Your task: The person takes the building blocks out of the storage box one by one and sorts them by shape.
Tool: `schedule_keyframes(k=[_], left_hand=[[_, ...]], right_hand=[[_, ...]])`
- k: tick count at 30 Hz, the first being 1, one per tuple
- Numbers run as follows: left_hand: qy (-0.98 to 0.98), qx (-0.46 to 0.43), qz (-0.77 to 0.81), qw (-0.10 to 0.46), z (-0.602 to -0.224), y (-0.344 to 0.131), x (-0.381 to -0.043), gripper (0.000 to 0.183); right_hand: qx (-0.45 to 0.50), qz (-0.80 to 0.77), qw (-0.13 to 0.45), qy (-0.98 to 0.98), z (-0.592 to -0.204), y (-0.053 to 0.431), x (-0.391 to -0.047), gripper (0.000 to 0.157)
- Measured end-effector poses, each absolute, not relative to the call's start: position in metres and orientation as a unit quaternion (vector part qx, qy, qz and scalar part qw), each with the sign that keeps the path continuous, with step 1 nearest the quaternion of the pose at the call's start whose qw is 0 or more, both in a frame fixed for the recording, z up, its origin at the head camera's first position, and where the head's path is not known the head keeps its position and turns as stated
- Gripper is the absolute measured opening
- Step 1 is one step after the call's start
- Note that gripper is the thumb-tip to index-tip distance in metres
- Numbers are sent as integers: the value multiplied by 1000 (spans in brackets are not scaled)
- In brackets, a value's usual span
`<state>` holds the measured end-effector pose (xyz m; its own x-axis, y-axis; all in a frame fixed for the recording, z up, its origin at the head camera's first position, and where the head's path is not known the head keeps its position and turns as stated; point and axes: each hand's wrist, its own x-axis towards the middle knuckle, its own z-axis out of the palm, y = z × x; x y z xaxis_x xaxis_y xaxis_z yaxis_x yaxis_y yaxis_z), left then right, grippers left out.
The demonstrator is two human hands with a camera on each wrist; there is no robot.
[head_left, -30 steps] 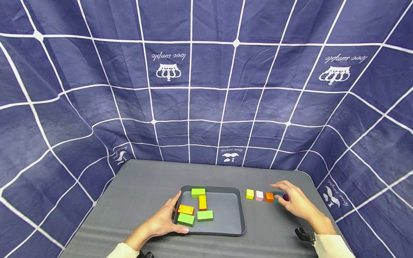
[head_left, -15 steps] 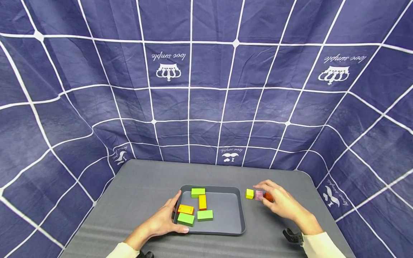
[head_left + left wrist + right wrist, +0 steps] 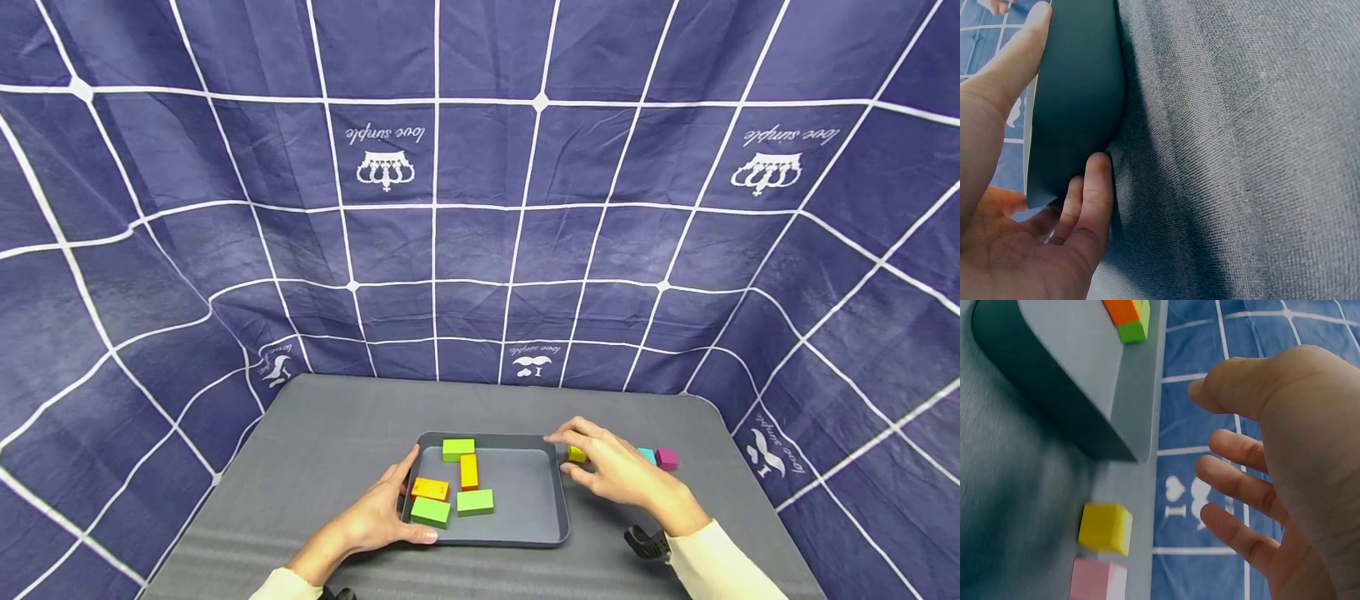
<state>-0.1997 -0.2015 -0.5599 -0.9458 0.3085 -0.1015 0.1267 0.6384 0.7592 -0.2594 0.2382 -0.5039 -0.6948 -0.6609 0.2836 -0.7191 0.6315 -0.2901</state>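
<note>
A dark grey tray (image 3: 525,492) lies on the grey table, holding several rectangular blocks, some green (image 3: 475,502), others yellow-orange (image 3: 468,472). My left hand (image 3: 378,512) holds the tray's near left corner, thumb on the front rim and fingers against the left wall. In the left wrist view, fingers (image 3: 1094,194) bend against the tray's outer wall (image 3: 1079,94). Over the yellow cube (image 3: 1105,529) hovers my right hand (image 3: 611,471), fingers apart and holding nothing, index fingertip near the tray's right rim. A pink cube (image 3: 1099,580) sits beside the yellow one.
To the right of my right hand, a light blue cube (image 3: 647,454) and a purple cube (image 3: 667,459) stand in the same row. A blue curtain (image 3: 480,250) with white grid lines rises behind and beside the table.
My right hand has moved left along the row of cubes toward the tray, uncovering the light blue and purple cubes. The left hand and the tray have stayed put.
</note>
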Motion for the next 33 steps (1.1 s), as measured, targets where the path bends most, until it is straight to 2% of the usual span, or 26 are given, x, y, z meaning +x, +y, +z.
schedule_keyframes(k=[10,33], left_hand=[[899,118,406,114,-561,-202,-200,146],[901,116,399,124,-558,-200,-202,147]], right_hand=[[416,151,35,-896,-499,202,-265,50],[513,76,-49,-854,-503,139,-275,69]])
